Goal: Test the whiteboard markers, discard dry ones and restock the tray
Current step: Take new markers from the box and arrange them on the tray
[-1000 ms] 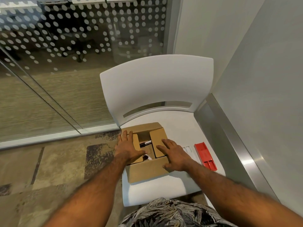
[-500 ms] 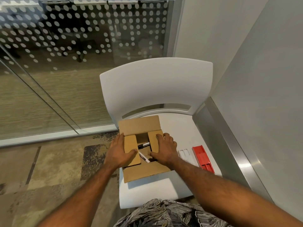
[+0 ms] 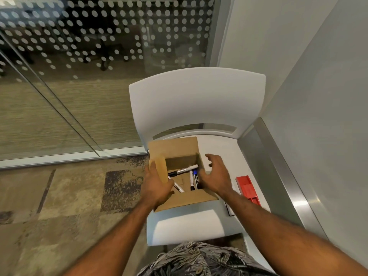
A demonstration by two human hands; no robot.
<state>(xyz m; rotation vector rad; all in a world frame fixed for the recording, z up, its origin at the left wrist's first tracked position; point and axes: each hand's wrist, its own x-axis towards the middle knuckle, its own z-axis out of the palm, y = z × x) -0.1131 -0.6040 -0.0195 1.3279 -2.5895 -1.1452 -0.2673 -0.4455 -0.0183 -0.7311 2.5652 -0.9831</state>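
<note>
Markers (image 3: 184,169) are seen lying loose and crossed at the bottom of an open cardboard box (image 3: 179,150), which is set on the seat of a white chair (image 3: 197,100). At least four can be counted: one pale barrel with a black cap lies diagonally across the far part, a blue-capped one (image 3: 195,172) and a black-ended one are laid side by side toward the right wall, and another is partly hidden under the left hand (image 3: 157,189). The left flap (image 3: 159,168) is gripped by that hand and held outward, the thumb on its outer side and the fingers hidden behind it; the picture is blurred there. The right hand (image 3: 216,176) is held over the right edge of the box with fingers spread and slightly curved, nothing being held in it; whether the cardboard is touched cannot be told. The far flap is stood up against the chair back, and the near flap is folded down toward the person. A red tray (image 3: 248,189) is laid on the seat just right of the box, beside a metal ledge (image 3: 286,176) along the wall. Patterned carpet (image 3: 69,196) and a dotted glass wall (image 3: 79,76) are seen to the left.
</note>
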